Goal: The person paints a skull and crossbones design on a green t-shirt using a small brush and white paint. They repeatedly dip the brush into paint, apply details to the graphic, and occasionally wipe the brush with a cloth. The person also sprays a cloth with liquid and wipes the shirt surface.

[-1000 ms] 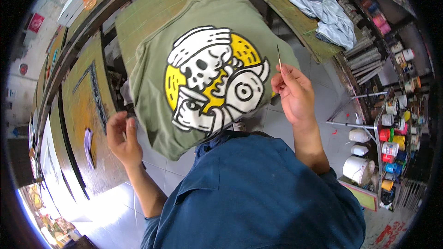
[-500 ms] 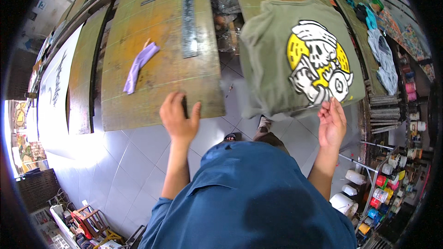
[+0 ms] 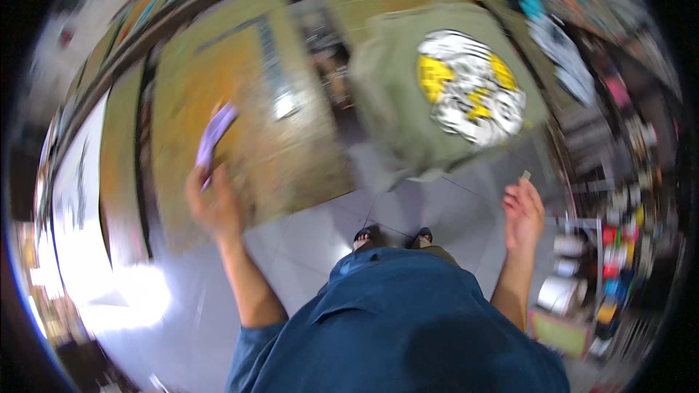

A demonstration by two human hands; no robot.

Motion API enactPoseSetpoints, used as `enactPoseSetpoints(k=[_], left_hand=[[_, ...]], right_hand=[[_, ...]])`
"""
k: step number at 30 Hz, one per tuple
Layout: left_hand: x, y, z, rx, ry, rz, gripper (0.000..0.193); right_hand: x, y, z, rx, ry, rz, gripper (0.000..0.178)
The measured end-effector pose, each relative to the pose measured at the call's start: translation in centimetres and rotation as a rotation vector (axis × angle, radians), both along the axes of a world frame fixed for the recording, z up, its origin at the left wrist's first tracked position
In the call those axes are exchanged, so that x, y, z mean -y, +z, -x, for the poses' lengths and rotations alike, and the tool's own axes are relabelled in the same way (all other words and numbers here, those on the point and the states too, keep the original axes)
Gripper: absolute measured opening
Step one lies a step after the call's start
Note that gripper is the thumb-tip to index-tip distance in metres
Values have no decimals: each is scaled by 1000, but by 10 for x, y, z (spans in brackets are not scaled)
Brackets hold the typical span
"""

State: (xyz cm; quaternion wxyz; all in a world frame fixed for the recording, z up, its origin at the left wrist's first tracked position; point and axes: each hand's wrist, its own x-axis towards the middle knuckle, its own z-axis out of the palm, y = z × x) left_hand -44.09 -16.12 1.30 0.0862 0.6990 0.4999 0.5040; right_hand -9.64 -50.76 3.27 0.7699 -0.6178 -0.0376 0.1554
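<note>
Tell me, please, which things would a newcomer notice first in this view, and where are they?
The black, white and yellow skull print probably comes first, on the olive-green shirt right of centre. Next is the purple strip of cloth on the stained board at left, its near end at the left hand; blur hides whether they touch. Beyond, on that board, lies an L-shaped square.

White glare (image 3: 142, 295) brightens the grey tiled floor (image 3: 306, 251).
</note>
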Motion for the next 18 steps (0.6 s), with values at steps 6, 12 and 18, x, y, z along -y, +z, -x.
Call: enactPoseSetpoints(k=[6,12,18], left_hand=[[46,-32,-61,148,-229,110,24],[139,-2,-183,10,-707,46,28],[181,20,-263,-42,-771,-39,30]], right_hand=[[55,-2,-14,-28,-125,-46,18],[147,-16,-42,-114,-355,-82,15],[232,-27,-95,-144,-450,-107,16]])
